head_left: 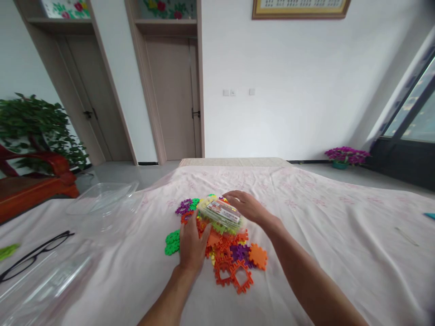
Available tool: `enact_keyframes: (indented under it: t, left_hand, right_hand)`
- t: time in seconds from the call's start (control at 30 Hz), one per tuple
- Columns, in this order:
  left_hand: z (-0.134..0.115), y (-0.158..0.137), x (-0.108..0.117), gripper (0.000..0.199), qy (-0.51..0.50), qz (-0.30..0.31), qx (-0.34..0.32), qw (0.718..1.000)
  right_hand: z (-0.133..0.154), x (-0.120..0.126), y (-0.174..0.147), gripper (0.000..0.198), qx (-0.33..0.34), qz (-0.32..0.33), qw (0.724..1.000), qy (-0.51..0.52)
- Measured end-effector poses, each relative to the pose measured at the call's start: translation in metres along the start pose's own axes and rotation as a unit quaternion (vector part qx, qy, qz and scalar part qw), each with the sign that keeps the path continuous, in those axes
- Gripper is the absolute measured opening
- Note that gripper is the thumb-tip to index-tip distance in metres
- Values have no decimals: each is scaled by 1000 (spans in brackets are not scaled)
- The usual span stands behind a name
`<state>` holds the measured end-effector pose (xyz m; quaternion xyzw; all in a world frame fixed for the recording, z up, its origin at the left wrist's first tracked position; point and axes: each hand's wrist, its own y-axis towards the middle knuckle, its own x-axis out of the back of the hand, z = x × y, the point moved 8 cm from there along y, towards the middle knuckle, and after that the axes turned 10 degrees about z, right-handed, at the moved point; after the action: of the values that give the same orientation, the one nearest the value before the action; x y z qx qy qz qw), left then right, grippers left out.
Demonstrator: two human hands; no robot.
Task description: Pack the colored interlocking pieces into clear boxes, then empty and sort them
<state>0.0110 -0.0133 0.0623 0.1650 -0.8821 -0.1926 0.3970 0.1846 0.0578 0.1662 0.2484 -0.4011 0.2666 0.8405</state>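
A clear lidded plastic box (221, 214) with a printed label on top is held between my two hands, tilted over a heap of building pieces. Yellow-green pieces show through its wall. My left hand (193, 242) grips its near left end, thumb toward the box. My right hand (249, 207) curves around the far right end, its fingertips partly hidden. Under and around the box lie orange interlocking pieces (242, 276), a purple one (184, 206), a green one (172, 242) and some yellow bits.
On the left of the cloth-covered table (306, 253) are clear plastic trays (102, 199), black-framed glasses (37, 253) and a light green piece (8, 251). A blue item (430, 215) lies at the right edge. A red wooden chair (41, 176) stands beyond the left side.
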Motion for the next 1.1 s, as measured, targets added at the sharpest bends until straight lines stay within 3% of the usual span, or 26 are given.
enact_keyframes:
  t: [0.07,0.1,0.17,0.23,0.43,0.57,0.7,0.83,0.9,1.0,1.1]
  left_hand:
    - [3,2,-3,51,3,8,-7,1000]
    - [4,2,-4,50,2,6,-11,1000]
    - [4,3,-4,50,-4,-6,-18,1000]
    - [4,3,-5,49,-11,-16,-22,1000]
    - [4,2,-8,67,-78,-16,-41,996]
    - [12,4,-10,79,-177,6,-7,984]
    - [23,14,-4,60,-315,19,47,948]
    - [26,20,8,52,-344,20,52,937]
    - [28,20,13,49,-337,-7,54,940]
    - [35,16,11,47,-336,-29,78,938]
    - [37,17,4,49,-335,-8,73,939]
  right_hand:
    - [-32,9,-9,42,-19,49,996,76]
    - [-41,5,-14,48,-7,104,988,114]
    - [-45,-6,-28,68,40,203,968,145]
    - [-41,-15,-38,82,80,237,960,123]
    - [-13,-22,-31,64,117,135,982,54]
    - [-2,-24,-27,50,130,94,985,59]
    - [-4,-29,-27,38,158,93,977,108]
    - [-4,-28,-28,31,173,93,976,91]
    - [-5,-24,-29,38,138,61,988,8]
    - [-10,-20,-31,67,47,20,992,-115]
    - [-15,-25,-31,77,36,22,992,-119]
